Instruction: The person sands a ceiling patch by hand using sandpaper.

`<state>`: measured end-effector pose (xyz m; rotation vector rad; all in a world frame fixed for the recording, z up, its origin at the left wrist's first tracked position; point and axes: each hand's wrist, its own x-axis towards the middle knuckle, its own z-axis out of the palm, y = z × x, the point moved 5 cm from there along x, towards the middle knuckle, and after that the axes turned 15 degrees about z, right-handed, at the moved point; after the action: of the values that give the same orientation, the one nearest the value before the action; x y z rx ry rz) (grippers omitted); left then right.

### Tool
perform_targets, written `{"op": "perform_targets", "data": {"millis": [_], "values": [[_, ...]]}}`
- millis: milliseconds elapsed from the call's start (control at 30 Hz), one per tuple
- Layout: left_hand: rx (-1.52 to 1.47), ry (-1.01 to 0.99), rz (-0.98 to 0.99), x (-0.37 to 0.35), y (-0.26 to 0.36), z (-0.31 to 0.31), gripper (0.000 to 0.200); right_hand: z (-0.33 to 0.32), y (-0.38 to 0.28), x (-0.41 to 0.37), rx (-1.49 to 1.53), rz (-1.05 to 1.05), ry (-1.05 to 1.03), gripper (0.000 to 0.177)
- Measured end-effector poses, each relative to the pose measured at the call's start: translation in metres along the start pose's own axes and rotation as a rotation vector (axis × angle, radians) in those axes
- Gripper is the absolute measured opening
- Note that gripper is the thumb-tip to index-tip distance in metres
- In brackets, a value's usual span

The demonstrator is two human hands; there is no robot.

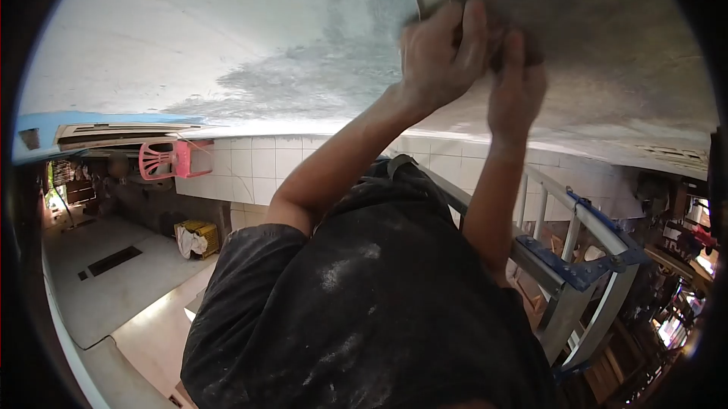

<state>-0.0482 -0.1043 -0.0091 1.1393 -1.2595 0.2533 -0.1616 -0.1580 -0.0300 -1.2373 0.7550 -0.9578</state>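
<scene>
Both my hands are raised against a pale, grey-smeared surface (280,68). My left hand (444,53) is closed, with its thumb pressed along a dark, flat piece (426,4) that has a pale edge, held close to the surface. Just to its right, my right hand (519,94) is also closed, its fingers curled at the dark blurred area by the left thumb. Motion blur and shadow hide much of the fingers, and I cannot tell what kind of thing the piece is. Pale dusty smudges mark my dark shirt (364,295).
A metal ladder with blue fittings (580,269) stands close on my right. To the left are a pink plastic chair (182,160), a yellow crate (205,236) with white cloth, and a grey floor (98,295). White tiles (262,162) lie beyond my arms; clutter fills the far right.
</scene>
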Motion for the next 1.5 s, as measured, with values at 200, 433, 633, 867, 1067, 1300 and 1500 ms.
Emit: {"op": "perform_targets", "data": {"millis": [200,433,633,867,1067,1300,1500], "values": [[0.052,0.093,-0.032,-0.027,-0.018,-0.009,0.030,0.008,0.006,0.004,-0.139,-0.225,0.043,0.030],[-0.146,0.134,-0.171,0.008,0.000,-0.028,0.048,0.031,-0.015,0.008,-0.151,-0.185,-0.087,0.032],[0.117,0.042,-0.057,-0.059,-0.043,-0.030,0.051,0.023,0.072,-0.003,-0.106,0.072,-0.040,0.030],[-0.077,0.152,-0.178,-0.004,-0.012,-0.045,0.043,0.041,0.011,0.010,-0.143,-0.125,-0.139,0.030],[0.194,0.030,-0.036,-0.077,-0.054,-0.041,0.049,0.028,0.094,-0.006,-0.290,0.097,-0.117,0.029],[-0.004,0.109,-0.190,-0.018,-0.020,-0.048,0.047,0.041,0.025,0.008,-0.166,-0.002,-0.234,0.031],[0.205,0.046,-0.010,-0.074,-0.057,-0.046,0.050,0.039,0.091,-0.005,-0.186,0.089,-0.134,0.029]]}}
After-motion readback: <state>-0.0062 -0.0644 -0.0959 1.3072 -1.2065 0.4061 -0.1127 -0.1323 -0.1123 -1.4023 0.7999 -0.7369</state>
